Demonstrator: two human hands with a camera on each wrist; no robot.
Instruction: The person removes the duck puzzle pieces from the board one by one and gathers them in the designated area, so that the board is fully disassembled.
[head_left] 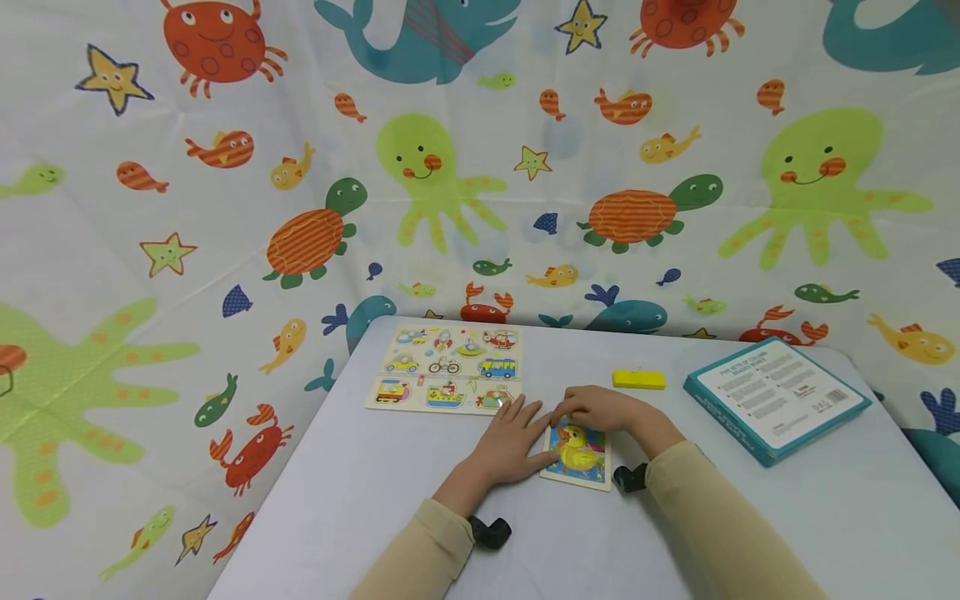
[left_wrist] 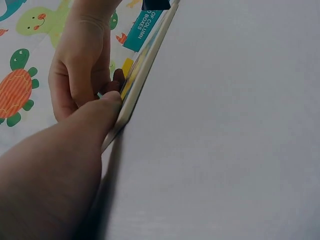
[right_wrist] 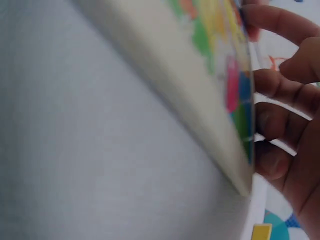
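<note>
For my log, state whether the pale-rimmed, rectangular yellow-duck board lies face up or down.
Face up: in the head view, the yellow-duck board shows its printed side.

A beige-sleeved left arm [head_left: 416, 554] slants up from the bottom edge, its bare left grip [head_left: 507, 447] palm-down below centre, fingers straight and spread. From the lower right, a beige-sleeved right arm [head_left: 723, 521] angles up leftward, its bare right grip [head_left: 603, 407] bent-fingered.

On the teal box [head_left: 778, 402], 5 is spelled out before "SETS OF COLUMN", with "BOXES" below.
</note>
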